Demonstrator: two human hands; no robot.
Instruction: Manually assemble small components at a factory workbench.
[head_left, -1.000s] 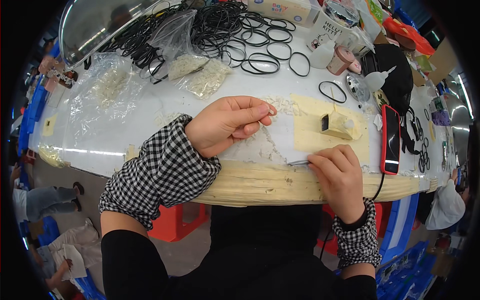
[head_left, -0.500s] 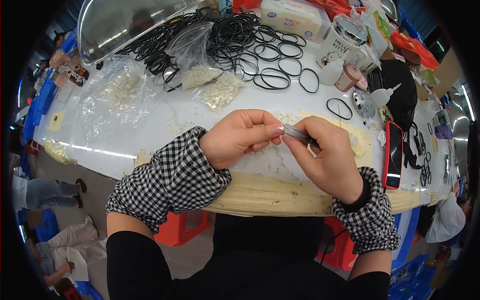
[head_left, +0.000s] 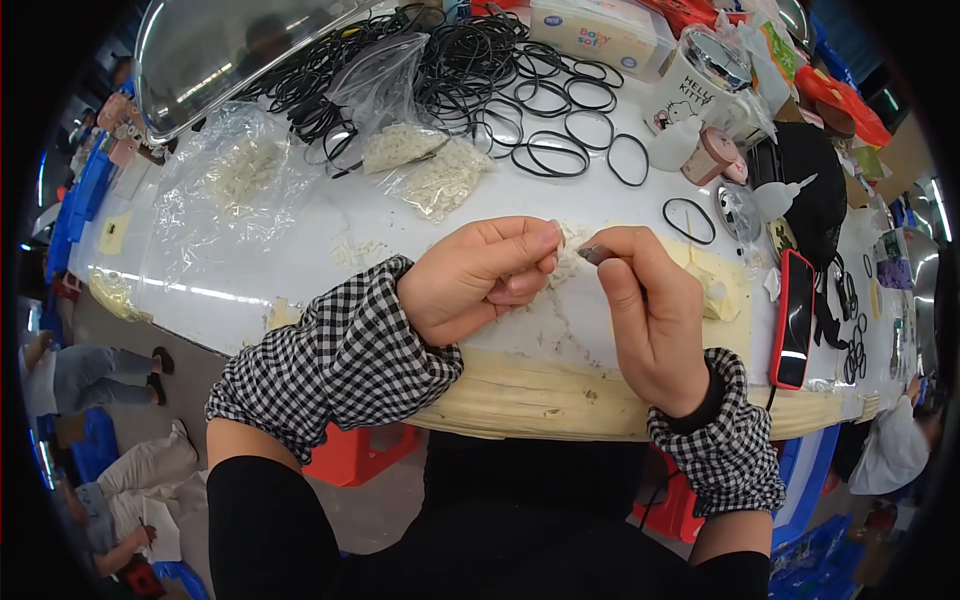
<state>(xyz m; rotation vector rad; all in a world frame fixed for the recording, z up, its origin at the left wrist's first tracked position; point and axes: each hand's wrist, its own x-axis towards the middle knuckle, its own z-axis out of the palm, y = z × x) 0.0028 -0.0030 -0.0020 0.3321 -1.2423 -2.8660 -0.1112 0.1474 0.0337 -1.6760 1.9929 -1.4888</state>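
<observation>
My left hand [head_left: 480, 280] is closed in a pinch, thumb against the index finger, with a tiny pale piece [head_left: 558, 240] partly showing at the fingertips. Just to its right, my right hand [head_left: 655, 320] is closed around a small grey metal tool [head_left: 596, 254]; mostly its tip shows, and the fingers cover the remainder. A narrow gap separates the tool from the left fingertips. Behind and below the fingers lies a scatter of small off-white pieces [head_left: 570, 268] on the white table [head_left: 400, 225].
Clear bags of off-white pieces [head_left: 440, 180] lie ahead, beside a heap of black rubber loops [head_left: 460, 75]. A crumpled clear bag [head_left: 240, 175] is at left. A red-cased phone [head_left: 795, 320], squeeze bottle [head_left: 676, 143] and white cup [head_left: 690, 85] stand or lie at right.
My right hand has drawn the metal tool away from the left fingertips, and its thumb has lifted. The left hand has stayed nearly in place, still pinched.
</observation>
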